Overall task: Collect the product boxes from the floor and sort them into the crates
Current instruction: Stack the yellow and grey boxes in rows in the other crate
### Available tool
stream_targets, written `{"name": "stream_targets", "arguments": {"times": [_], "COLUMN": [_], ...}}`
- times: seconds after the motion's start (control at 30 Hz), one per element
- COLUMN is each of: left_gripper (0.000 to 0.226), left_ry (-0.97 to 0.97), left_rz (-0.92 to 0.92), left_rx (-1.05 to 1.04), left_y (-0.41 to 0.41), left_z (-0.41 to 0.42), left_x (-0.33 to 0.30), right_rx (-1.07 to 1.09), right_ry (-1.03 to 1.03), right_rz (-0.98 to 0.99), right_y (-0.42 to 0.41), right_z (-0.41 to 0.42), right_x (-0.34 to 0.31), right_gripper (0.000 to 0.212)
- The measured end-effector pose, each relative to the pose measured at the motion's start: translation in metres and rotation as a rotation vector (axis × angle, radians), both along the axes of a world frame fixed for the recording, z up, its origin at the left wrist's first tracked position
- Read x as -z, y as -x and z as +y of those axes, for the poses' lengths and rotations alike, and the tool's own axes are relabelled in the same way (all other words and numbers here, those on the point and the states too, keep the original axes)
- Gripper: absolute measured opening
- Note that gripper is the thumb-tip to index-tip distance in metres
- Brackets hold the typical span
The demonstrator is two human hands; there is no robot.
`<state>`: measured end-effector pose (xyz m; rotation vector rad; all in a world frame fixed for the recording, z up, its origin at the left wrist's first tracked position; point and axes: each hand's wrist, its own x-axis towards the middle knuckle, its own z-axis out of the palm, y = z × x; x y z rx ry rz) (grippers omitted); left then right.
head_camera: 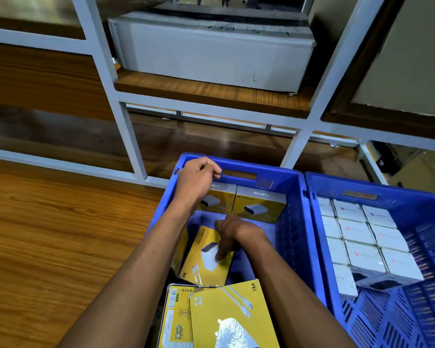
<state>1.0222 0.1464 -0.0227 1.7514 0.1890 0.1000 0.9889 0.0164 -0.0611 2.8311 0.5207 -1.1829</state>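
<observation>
- While we are leaning over the left blue crate (290,222), our left hand (197,178) is curling its fingers over the crate's far rim, beside the handle slot, and gripping it.
- We are reaching our right hand (232,236) down into the same crate; its fingers are bent and the fingertips are pressing on the face of a tilted yellow box (205,259). We cannot tell whether the hand is actually gripping the box or only touching it.
- Two more yellow boxes (259,207) are standing side by side against the far wall of this crate, each bearing a grey band reading "LAPCARE" and a picture of a white charger.
- Nearest to us, further yellow boxes (226,315) are lying flat; we are reading "1M" on one and "INDIA" beside a barcode on another.
- Just to the right, a second blue crate (377,320) is holding white boxes (364,254) packed in neat rows, each carrying a small red logo too blurred to read.
- Both crates are sitting on a wooden floor (48,234) in front of a white shelf rack (133,136).
</observation>
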Motion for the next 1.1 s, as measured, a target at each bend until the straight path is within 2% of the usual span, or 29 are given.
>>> {"name": "stream_targets", "arguments": {"times": [0.23,0.3,0.43,0.57,0.67,0.83,0.97,1.1], "left_gripper": [0.04,0.039,0.038,0.039,0.039,0.038,0.037,0.039], "left_ry": [-0.036,-0.058,-0.08,-0.094,-0.086,-0.085,-0.098,-0.086], "left_rz": [0.021,0.025,0.03,0.035,0.043,0.047,0.038,0.01], "left_rx": [0.016,0.022,0.034,0.047,0.051,0.053,0.051,0.048], "left_y": [0.001,0.001,0.003,0.003,0.004,0.005,0.005,0.003], "left_z": [-0.002,-0.003,-0.004,-0.004,-0.004,-0.004,-0.003,-0.002], "left_x": [0.002,0.001,0.0,0.001,0.001,0.0,-0.001,0.0], "right_rx": [-0.104,-0.138,-0.14,-0.15,-0.142,-0.099,0.032,0.385], "right_ry": [-0.161,-0.139,-0.114,-0.065,-0.059,-0.148,-0.36,-0.635], "right_rz": [0.163,0.203,0.175,0.194,0.188,0.208,0.145,0.065], "right_y": [0.004,0.006,0.009,0.007,0.008,0.004,-0.001,-0.015], "right_z": [0.01,0.014,0.01,0.007,0.005,0.006,-0.016,-0.059], "right_x": [-0.004,-0.002,-0.006,-0.007,-0.008,-0.012,-0.033,-0.036], "right_gripper": [0.049,0.053,0.082,0.068,0.069,0.064,0.05,0.039]}}
